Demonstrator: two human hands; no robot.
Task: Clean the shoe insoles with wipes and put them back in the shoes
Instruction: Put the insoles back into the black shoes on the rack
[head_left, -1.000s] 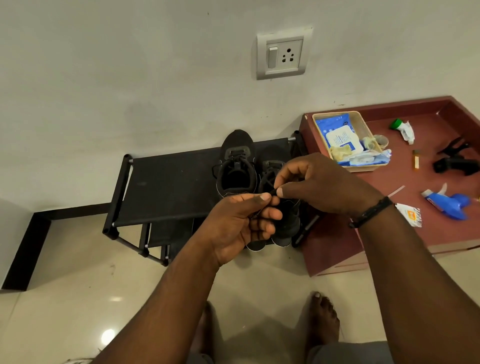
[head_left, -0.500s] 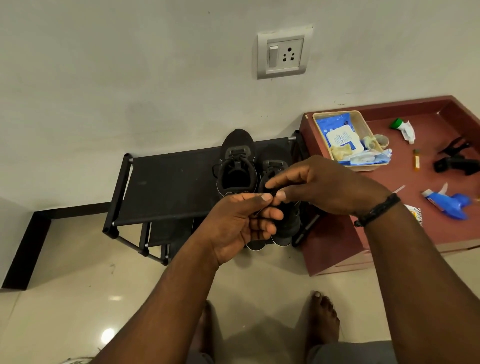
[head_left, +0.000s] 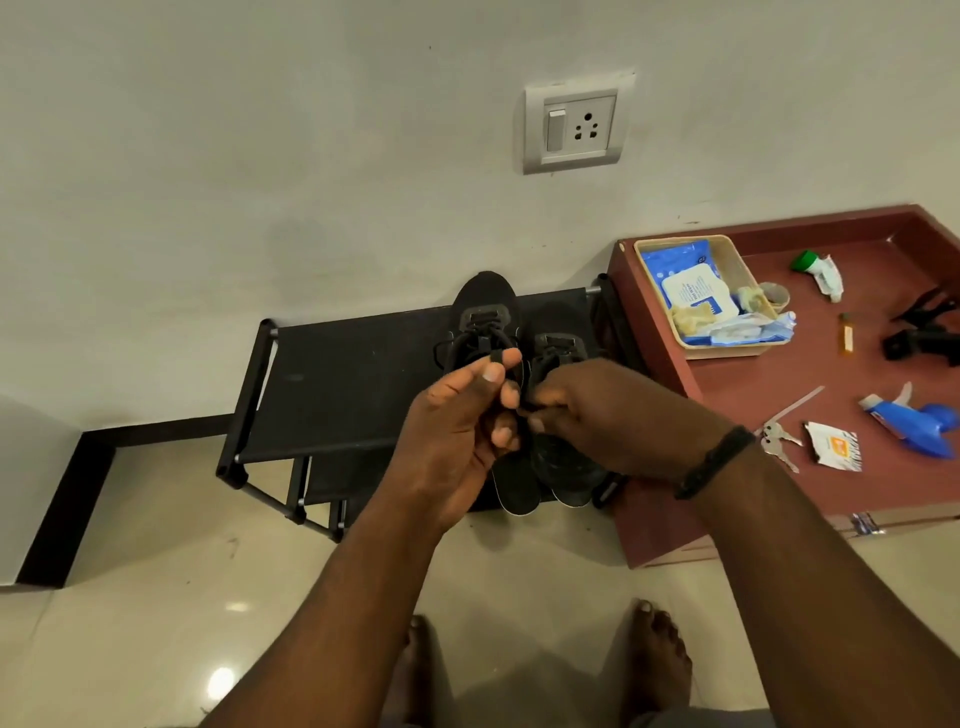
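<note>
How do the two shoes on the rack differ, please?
The left shoe sits farther back, its toe at the wall; the right shoe sits nearer. The left shoe's laces mostly show; the right shoe's rear is hidden behind the right hand. Both are black, laced, side by side on the rack, toes towards the wall.

You've got both hands bunched up over the black shoe rack (head_left: 363, 384). Your left hand (head_left: 457, 431) and right hand (head_left: 613, 415) are pinching dark insoles (head_left: 517, 483) between them, right above the two black shoes (head_left: 485, 322). The wipes pack (head_left: 691, 291) sits in a tan basket (head_left: 737, 265) on the red-brown table (head_left: 727, 379) to your right.
</note>
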